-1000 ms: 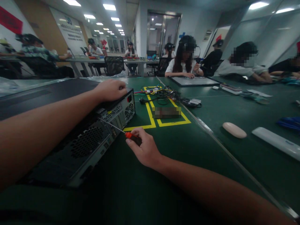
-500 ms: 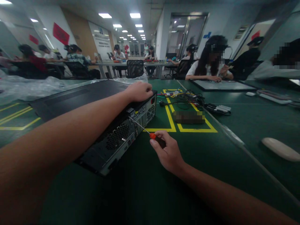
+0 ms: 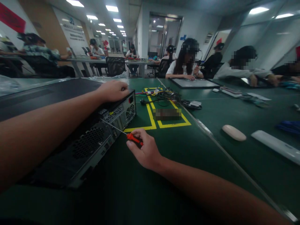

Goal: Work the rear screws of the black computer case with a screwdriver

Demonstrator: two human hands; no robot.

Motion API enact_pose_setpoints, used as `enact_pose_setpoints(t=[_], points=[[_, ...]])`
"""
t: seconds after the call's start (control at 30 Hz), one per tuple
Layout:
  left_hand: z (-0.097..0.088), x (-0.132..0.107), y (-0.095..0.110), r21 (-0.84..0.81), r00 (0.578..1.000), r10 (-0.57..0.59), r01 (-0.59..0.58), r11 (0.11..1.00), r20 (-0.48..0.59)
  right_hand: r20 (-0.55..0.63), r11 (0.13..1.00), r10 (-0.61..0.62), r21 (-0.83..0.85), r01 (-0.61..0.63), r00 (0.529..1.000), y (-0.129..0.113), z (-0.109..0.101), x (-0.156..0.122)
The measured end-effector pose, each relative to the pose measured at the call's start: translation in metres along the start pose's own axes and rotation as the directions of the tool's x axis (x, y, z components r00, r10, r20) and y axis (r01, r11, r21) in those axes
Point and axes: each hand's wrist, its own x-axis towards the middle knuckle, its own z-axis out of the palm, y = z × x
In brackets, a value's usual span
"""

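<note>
A black desktop computer case (image 3: 70,88) lies on its side, its rear panel with vents and ports towards me. My left hand (image 3: 114,90) presses down on its top near the far rear corner, fingers curled. A screwdriver (image 3: 133,138) with an orange-red and dark handle is gripped in my right hand (image 3: 147,150), thumb and fingers closed round the handle. Its thin metal shaft slants up to the left, with the tip at the rear panel's upper edge. Whether the tip sits in a screw is too small to tell.
Beyond the case lies a tangle of cables (image 3: 168,95). A blurred-out brownish block (image 3: 167,114) sits inside yellow tape markings (image 3: 174,125) on the green table. Right of a table seam are a pale oval object (image 3: 233,132) and a long white object (image 3: 276,145). Other people work opposite.
The view has swung to the right, so everything appears shifted left. The screwdriver handle has turned in my right hand, showing more orange. My left hand stays on the case.
</note>
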Motion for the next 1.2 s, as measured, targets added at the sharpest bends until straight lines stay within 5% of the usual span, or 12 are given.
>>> enact_pose_setpoints(t=[1.2], points=[[0.005, 0.005, -0.007, -0.007, 1.000, -0.022, 0.022, 1.000, -0.012, 0.025, 0.996, -0.055, -0.070, 0.056, 0.998, 0.005, 0.000, 0.002]])
